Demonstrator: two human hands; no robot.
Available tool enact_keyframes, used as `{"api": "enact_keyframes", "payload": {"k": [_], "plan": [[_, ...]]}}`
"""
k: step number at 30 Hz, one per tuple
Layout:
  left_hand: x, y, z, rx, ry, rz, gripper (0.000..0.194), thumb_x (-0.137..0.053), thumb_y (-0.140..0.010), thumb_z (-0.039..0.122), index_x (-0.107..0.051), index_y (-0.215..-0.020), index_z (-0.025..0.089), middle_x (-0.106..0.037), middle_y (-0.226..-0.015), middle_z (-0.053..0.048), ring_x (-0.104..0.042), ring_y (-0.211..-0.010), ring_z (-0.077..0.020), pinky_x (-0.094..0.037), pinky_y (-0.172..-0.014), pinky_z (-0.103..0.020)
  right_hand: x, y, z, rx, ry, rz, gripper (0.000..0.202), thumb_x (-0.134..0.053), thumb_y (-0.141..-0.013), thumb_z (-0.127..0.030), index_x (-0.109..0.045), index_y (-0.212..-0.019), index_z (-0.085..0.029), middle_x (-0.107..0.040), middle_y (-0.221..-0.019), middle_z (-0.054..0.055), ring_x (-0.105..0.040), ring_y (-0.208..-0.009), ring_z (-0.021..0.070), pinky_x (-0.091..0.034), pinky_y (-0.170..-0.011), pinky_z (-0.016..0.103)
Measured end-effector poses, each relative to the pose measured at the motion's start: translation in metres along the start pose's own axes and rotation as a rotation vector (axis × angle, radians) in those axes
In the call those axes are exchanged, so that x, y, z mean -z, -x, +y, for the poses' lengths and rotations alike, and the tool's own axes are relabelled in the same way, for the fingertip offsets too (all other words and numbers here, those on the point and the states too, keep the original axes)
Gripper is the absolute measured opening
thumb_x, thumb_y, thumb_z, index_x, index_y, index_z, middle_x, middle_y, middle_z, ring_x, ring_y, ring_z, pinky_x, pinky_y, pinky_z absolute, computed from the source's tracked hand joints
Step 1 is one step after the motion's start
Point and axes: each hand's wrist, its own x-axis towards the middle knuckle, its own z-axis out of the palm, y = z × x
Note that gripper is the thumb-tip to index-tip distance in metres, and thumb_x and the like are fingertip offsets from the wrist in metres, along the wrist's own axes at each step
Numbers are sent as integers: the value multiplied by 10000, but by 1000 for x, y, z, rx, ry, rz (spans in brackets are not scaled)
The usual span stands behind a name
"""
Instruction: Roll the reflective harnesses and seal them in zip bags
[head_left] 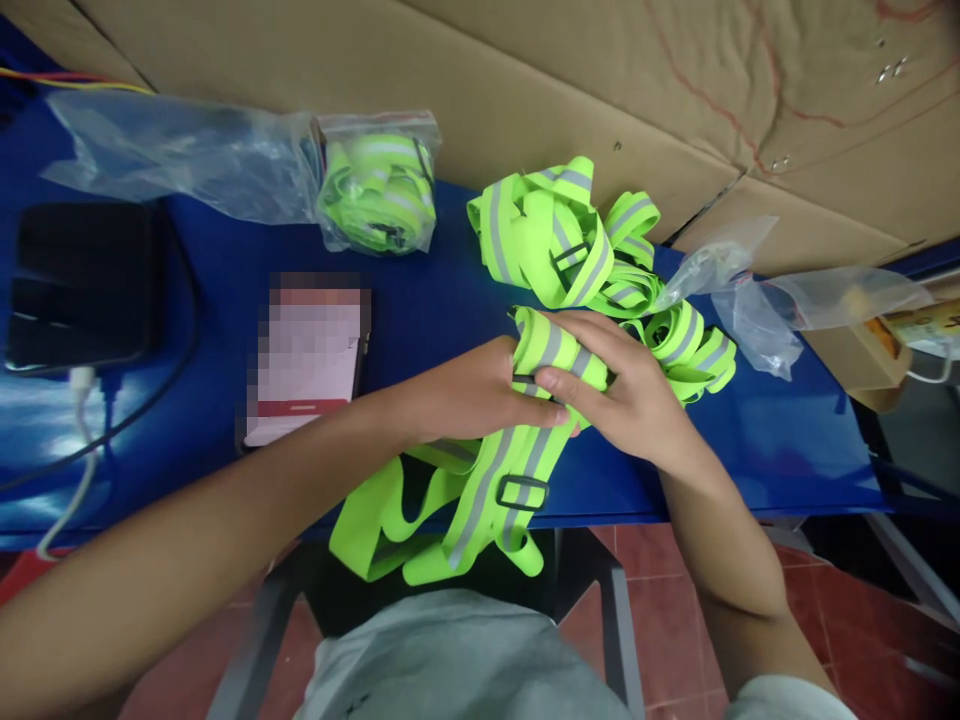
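Observation:
Between my two hands is a neon yellow-green reflective strap [551, 345] with grey stripes, partly wound into a roll. My left hand [480, 390] grips it from the left, thumb along its lower side. My right hand [619, 385] closes round the roll from the right, thumb pressed on top. Loose lengths of the strap hang down over the table's front edge, with a black slide buckle [523, 493] on them. Just beyond my hands lies a heap of the same reflective straps [540, 235], some looped loosely, others coiled.
A clear bag holding a folded strap [379, 195] lies at the back, beside an empty plastic bag [202, 155]. A phone [307, 350] and a black box with cables [86, 285] rest at left on the blue table [795, 430]. More plastic bags [765, 320] lie right; cardboard [525, 90] stands behind.

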Motion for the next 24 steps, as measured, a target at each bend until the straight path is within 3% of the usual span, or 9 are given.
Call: {"api": "enact_keyframes", "payload": {"k": [2, 4, 5, 10, 14, 16, 20, 24], "plan": [[-2, 0, -1, 61, 127, -15, 142, -808, -790, 176, -749, -918, 167, -801, -916, -14, -758, -897, -183, -582, -823, -275, -5, 0, 0, -91, -97, 29, 387, -705, -956, -468, -714, -1276, -250, -736, -1245, 57, -735, -1032, 243, -639, -847, 380], [-5, 1, -2, 92, 277, -50, 171, -827, -801, 215, -763, -954, 172, -809, -937, -31, -769, -903, -192, -596, -840, -289, -6, 0, 1, -211, -215, 64, 382, -693, -953, -511, -729, -1242, -264, -755, -1163, 30, -732, -747, 181, -609, -579, 313], [-6, 1, -3, 108, 331, -63, 218, -846, -792, 228, -767, -988, 175, -813, -952, -40, -773, -905, -199, -603, -839, -295, -4, 0, 1, -249, -248, 102, 372, -694, -948, -526, -742, -1210, -267, -761, -1114, 18, -708, -668, 160, -578, -517, 296], [-8, 4, -1, 283, 274, -138, 261, -859, -803, 294, -778, -1011, 160, -818, -993, -89, -780, -888, -218, -618, -771, -297, 10, -3, 4, -330, -377, 340, 307, -733, -911, -554, -793, -908, -253, -761, -845, -1, -748, -843, 224, -630, -694, 336], [-7, 5, 1, 154, 85, -292, 184, -764, -894, 310, -784, -1000, 160, -813, -1022, -92, -769, -932, -209, -610, -831, -302, 16, -5, 4, -562, -740, 168, 388, -733, -879, -617, -785, -939, -237, -782, -858, 21, -770, -938, 276, -661, -750, 393], [-5, 4, -1, 71, 1, -298, 169, -727, -915, 298, -776, -989, 154, -810, -1011, -90, -764, -940, -209, -603, -844, -303, 15, -6, 2, -630, -809, 86, 406, -742, -866, -622, -783, -972, -232, -790, -880, 29, -772, -951, 280, -667, -749, 400], [2, 1, -7, 2, -107, -233, 180, -692, -930, 296, -766, -969, 137, -806, -984, -94, -760, -908, -204, -599, -815, -293, 10, -6, 1, -559, -715, 140, 330, -753, -895, -548, -785, -1017, -242, -796, -973, 33, -763, -985, 263, -653, -802, 383], [6, 1, -2, -69, -109, -312, 183, -657, -968, 284, -762, -1014, 142, -800, -1043, -98, -751, -988, -194, -591, -894, -287, 3, -7, 11, -510, -592, 107, 426, -748, -892, -577, -737, -1202, -284, -778, -1041, 17, -741, -1000, 230, -631, -836, 357]]}}
